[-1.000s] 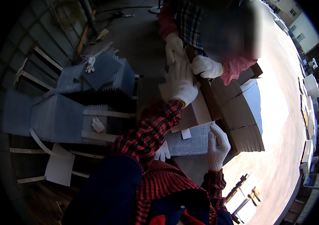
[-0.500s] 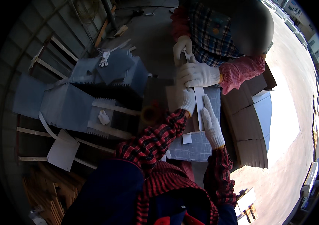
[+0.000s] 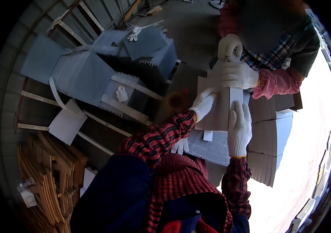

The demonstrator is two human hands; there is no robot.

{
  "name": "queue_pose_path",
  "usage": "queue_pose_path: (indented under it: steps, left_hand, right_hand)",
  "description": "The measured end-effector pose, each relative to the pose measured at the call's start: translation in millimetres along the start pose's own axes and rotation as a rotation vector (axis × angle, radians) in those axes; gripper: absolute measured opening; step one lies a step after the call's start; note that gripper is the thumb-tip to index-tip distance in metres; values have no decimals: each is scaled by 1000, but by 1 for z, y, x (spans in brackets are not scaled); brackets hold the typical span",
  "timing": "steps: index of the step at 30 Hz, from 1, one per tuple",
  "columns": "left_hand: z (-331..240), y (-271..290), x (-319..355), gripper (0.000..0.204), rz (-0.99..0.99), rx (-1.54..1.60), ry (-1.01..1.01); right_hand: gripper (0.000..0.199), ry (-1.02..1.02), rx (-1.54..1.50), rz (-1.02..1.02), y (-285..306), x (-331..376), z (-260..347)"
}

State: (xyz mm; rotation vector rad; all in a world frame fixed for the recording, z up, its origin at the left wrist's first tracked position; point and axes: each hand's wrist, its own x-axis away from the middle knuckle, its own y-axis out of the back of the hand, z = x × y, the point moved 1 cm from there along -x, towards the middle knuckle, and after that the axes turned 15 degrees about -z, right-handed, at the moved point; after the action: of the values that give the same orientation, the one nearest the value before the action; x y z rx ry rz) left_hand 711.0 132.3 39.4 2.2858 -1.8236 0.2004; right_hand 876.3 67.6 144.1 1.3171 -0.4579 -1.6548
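Observation:
A pale grey-white board (image 3: 214, 114) lies on the worktable (image 3: 212, 152), with a long white strip (image 3: 235, 94) along its right side. My left hand (image 3: 204, 105), in a white knitted glove, rests on or just over the board's left part with fingers stretched and slightly blurred. Flat along the strip's near end lies my right hand (image 3: 240, 130), also gloved, fingers straight. Across from me, a co-worker's gloved hand (image 3: 240, 74) presses on the strip's far end. The co-worker's other gloved hand (image 3: 229, 46) is curled just beyond it; what it grips is hidden.
On the left stand stacks of grey tooth-edged sheets (image 3: 82, 77), with a loose white glove (image 3: 122, 94) on one. Wooden boards (image 3: 54, 178) are piled at lower left. A stack of boards (image 3: 264, 149) stands right of the table. A blurred round reddish thing (image 3: 176, 101) sits left of the board.
My left hand has come off the strip and moved left over the board, which shows more widely now. My right hand stays along the strip. The whole view has shifted.

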Motion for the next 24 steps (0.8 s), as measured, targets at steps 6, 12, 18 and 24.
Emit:
queue_pose_path:
  steps: [6,12,18,24]
  left_hand:
    - [53,169,67,33,-246,381,110]
    - [100,275,117,34,-550,312,192]
    - [105,292,163,33,-198,-247,177]
    - [110,295,207,35,120,-448,194]
  right_hand:
    - [42,329,-287,-193,7,76,68]
    - [85,-550,-416,568,-158,122,42]
    - [101,-788,-315,543,-281,90,42]
    - [64,-620,51,539,-310,92,38]
